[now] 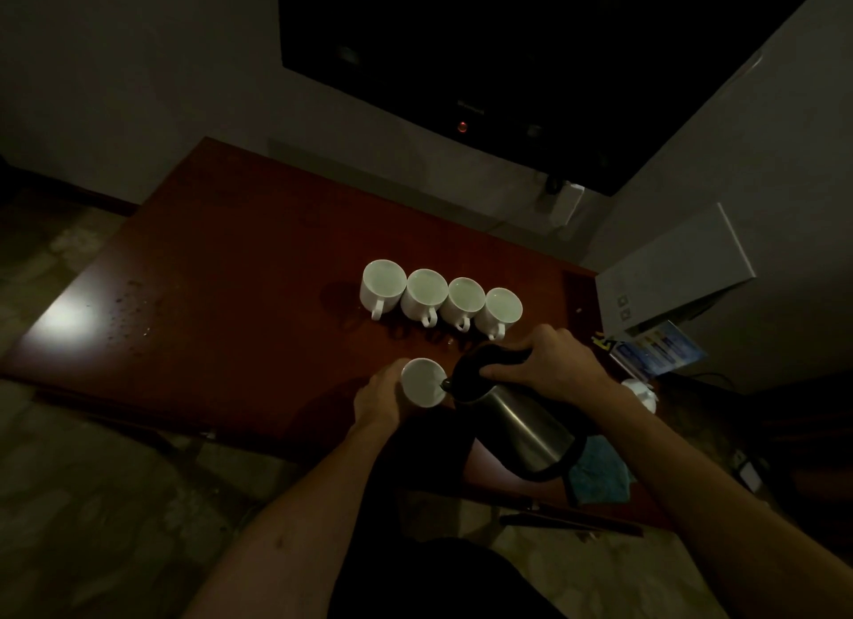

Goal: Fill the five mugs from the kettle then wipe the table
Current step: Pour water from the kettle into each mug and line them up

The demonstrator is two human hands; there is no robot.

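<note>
Several white mugs stand in a row on the reddish-brown table [221,267], from the leftmost mug [382,282] to the rightmost mug [502,308], handles toward me. A fifth white mug [422,382] is nearer me, with my left hand [381,399] wrapped around its left side. My right hand [549,364] grips the black handle of a steel kettle [521,422]. The kettle is tilted, its spout at the fifth mug's rim. A blue cloth [600,473] lies on the table under my right forearm, partly hidden by the kettle.
Water drops and a wet patch [134,309] mark the table's left side and the area before the mug row. A white box [674,272] and blue packet [660,348] sit at the right edge. A small white object [641,390] lies behind my right wrist. A dark screen hangs on the wall.
</note>
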